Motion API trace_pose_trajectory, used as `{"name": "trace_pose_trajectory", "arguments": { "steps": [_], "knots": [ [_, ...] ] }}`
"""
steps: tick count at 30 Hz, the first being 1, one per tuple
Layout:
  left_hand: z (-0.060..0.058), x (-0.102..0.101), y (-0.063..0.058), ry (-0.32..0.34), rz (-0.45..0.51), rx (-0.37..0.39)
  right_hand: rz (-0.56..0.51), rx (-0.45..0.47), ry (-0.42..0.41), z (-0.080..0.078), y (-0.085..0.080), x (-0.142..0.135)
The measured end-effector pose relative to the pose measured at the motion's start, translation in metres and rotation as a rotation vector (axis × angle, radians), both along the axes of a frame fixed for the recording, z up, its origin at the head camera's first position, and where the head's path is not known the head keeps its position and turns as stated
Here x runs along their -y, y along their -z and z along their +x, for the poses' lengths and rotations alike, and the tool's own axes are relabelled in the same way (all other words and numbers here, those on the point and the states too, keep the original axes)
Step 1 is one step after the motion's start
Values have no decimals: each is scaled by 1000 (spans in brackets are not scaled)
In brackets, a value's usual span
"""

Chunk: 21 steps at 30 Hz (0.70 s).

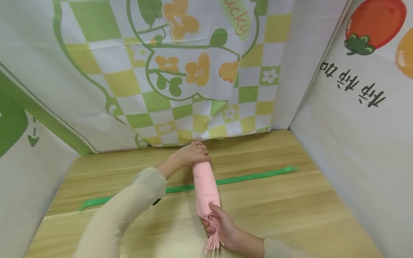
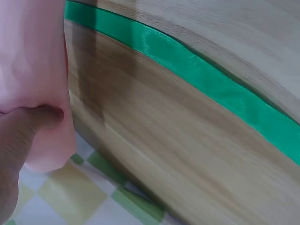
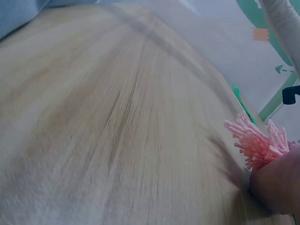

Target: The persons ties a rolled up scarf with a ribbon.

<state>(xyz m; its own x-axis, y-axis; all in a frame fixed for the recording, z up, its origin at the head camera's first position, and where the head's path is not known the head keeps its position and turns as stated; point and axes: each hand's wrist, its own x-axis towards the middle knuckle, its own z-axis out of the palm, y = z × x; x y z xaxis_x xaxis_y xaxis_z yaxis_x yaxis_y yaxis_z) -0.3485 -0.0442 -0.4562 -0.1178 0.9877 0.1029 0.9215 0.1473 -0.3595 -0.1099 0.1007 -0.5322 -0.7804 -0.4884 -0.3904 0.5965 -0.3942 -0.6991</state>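
A pink scarf (image 1: pixel 205 186), folded into a long narrow bundle with fringe at its near end, lies between both hands across a green ribbon (image 1: pixel 255 176). At the far end my left hand (image 1: pixel 193 154) grips it; the left wrist view shows the thumb pressed along the pink cloth (image 2: pixel 40 70). My right hand (image 1: pixel 226 229) holds the fringed end, thumb on top and fingers curled underneath. In the right wrist view the pink fringe (image 3: pixel 260 143) sticks out past the right hand (image 3: pixel 276 183).
The ribbon stretches sideways over the wooden table (image 1: pixel 274 215). Behind the far edge hangs a checked green, yellow and white cloth (image 1: pixel 193 111). White walls stand at both sides, the right wall (image 1: pixel 351 143) bearing printed fruit.
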Motion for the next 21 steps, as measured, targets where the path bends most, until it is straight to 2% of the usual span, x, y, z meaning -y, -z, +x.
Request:
{"name": "trace_pose_trajectory", "arguments": {
  "steps": [6, 13, 16, 21],
  "knots": [
    [-1, -22, 7, -9, -76, -28, -77, 52, -20, 2, 1, -3],
    [-2, -32, 10, -122, -215, 44, -66, 88, -47, 0, 0, -6],
    [-1, -30, 12, -134, -218, 54, -50, 80, -58, -1, 1, -9],
    [1, -28, 20, -132, -151, 55, -15, 69, -69, -1, 2, -13]
  ]
}}
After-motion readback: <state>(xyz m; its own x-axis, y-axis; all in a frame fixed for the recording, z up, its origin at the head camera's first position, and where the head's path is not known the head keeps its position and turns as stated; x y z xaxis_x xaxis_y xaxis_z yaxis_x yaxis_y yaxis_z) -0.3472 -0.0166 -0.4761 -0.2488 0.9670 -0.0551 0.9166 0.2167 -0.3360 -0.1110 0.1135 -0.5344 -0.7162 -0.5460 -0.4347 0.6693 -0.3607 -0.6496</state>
